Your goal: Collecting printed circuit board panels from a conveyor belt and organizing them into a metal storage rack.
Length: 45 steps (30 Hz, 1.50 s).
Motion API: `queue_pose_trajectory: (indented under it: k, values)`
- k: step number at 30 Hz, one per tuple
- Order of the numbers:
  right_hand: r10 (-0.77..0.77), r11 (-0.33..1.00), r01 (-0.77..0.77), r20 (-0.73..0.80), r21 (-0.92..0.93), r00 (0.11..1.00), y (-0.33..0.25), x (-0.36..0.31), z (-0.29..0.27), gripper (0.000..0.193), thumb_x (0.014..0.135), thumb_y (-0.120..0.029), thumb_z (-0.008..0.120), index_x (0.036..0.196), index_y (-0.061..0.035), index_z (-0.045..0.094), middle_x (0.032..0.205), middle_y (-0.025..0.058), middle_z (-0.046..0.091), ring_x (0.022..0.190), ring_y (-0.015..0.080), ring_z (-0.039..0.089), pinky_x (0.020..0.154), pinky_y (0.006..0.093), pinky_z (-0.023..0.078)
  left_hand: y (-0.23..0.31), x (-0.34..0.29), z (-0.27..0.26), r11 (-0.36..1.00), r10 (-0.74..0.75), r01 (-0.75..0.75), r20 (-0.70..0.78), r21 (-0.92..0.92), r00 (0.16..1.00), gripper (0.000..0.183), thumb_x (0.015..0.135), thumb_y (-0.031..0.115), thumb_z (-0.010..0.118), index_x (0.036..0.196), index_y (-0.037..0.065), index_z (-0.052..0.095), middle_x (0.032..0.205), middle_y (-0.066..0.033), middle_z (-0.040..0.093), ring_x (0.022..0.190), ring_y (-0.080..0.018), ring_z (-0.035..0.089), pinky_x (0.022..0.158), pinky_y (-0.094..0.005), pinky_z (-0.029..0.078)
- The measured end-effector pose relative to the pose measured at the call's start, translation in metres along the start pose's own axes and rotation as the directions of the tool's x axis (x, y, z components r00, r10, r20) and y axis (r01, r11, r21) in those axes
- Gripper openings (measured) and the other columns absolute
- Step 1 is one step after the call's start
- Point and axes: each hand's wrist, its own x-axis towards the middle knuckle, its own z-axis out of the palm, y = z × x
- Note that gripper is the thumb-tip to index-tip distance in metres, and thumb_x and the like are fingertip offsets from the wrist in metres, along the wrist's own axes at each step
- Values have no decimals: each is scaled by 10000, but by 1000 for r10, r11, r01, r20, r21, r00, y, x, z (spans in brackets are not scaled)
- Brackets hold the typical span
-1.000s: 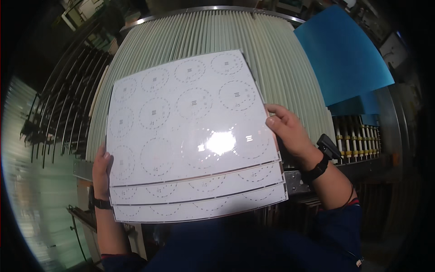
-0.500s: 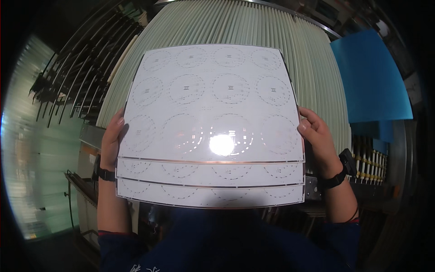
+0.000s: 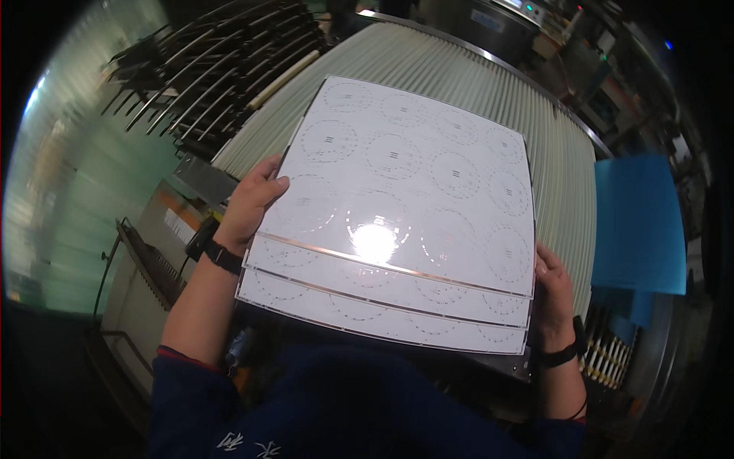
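The left hand [image 3: 248,200] has its grip closed on the left edge of a stack of three white panels [image 3: 397,206] printed with circle patterns. The right hand [image 3: 552,294] grips the lower right edge. The panels are held tilted above a ribbed conveyor surface [image 3: 562,199], near its front edge. A blue sheet [image 3: 638,222] lies at its right side.

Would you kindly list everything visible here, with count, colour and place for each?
White panels: three, white with circular printed patterns, stacked and fanned, held at centre.
Ribbed conveyor surface: one, pale grey-green, under and beyond the panels.
Black rack: one, dark metal bars, upper left.
Blue sheet: one, blue, right side.
Wristbands: two, black, one on each wrist.
Left hand: grips the stack's left edge.
Right hand: grips the stack's lower right corner.
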Motion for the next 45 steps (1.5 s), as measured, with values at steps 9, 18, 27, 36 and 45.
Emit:
queue_pose_trajectory:
  k: [9, 18, 27, 36, 45]
  values:
    - [128, 988, -147, 317, 37, 940, -3, -12, 23, 974, 771, -209, 828, 1547, 16, 284, 1439, 168, 527, 1307, 267, 544, 1101, 392, 430, 13, -57, -11, 957, 183, -216, -176, -192, 967, 525, 976, 66, 543, 1478, -31, 419, 1351, -160, 605, 1178, -198, 632, 1014, -324, 502]
    - [-22, 999, 37, 504, -20, 863, -21, 54, 34, 678, 819, -147, 794, 1395, 32, 485, 1269, 135, 634, 1121, 214, 633, 1002, 355, 497, 55, -148, 27, 851, 480, -525, -377, -20, 792, 471, 1000, 66, 504, 1464, 8, 448, 1352, -137, 603, 1216, -208, 604, 1046, -356, 478]
    - [-34, 952, 250, 752, -177, 659, -26, 126, 6, 581, 848, -154, 777, 1337, 39, 532, 1228, 118, 656, 1090, 193, 641, 909, 324, 531, -4, -217, 128, 712, 643, -664, -591, 227, 487, 485, 992, 58, 512, 1465, -10, 424, 1354, -163, 589, 1247, -233, 580, 1071, -375, 463]
    - [-548, 688, 701, 769, 190, 330, -23, 222, 38, 556, 913, 8, 694, 1426, -1, 482, 1293, 109, 630, 1215, 191, 587, 1037, 332, 454, -25, -224, 128, 641, 760, -495, -574, 586, 306, 414, 999, 83, 564, 1378, -11, 429, 1221, -118, 627, 1082, -198, 645, 899, -308, 541]
    - [-666, 330, 913, 745, 241, 44, 58, 158, 134, 373, 911, 150, 624, 1265, 31, 607, 1130, 98, 689, 1024, 153, 648, 906, 296, 544, -115, -342, 46, 494, 826, -584, -558, 644, 83, 463, 1097, 316, 424, 1498, 88, 381, 1549, -69, 400, 1400, -244, 409, 1180, -463, 306]
